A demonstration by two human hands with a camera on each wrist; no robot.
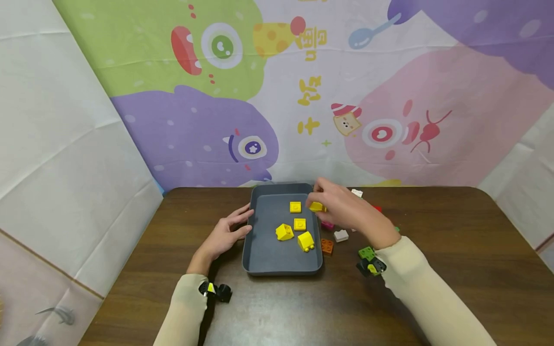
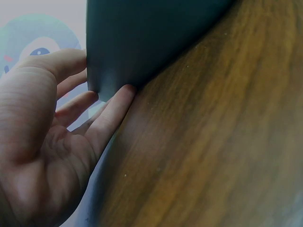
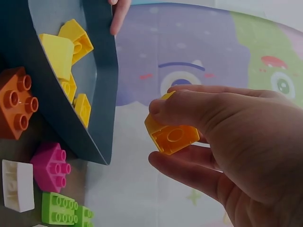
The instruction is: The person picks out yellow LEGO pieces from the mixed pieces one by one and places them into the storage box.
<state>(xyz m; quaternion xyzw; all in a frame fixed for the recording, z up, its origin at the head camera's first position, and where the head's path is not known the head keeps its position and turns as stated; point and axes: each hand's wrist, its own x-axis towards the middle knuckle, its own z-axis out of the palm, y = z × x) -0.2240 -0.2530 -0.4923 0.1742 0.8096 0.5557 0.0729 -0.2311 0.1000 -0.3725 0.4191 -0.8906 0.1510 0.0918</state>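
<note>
A dark grey tray point(image 1: 265, 252) lies on the table with several yellow building blocks in it. Two of these are small flat squares, such as the flat block point(image 1: 295, 207) near the back; two are bigger sloped pieces, such as the sloped block point(image 1: 284, 232). My right hand point(image 1: 342, 204) pinches another yellow building block point(image 3: 175, 135) between thumb and fingers, raised over the tray's right rim, its hollow underside showing in the right wrist view. Along the tray's left side, my left hand point(image 1: 222, 236) rests with loosely extended fingers, fingertips touching the tray wall point(image 2: 118, 56).
Right of the tray lie loose blocks: an orange block point(image 1: 327, 246), a white block point(image 1: 341, 235), a magenta block point(image 3: 49, 168) and green blocks point(image 3: 59, 208). Another green block point(image 1: 366, 253) sits by the right wrist. A cartoon-printed cloth point(image 1: 303, 158) hangs behind the table point(image 1: 268, 312).
</note>
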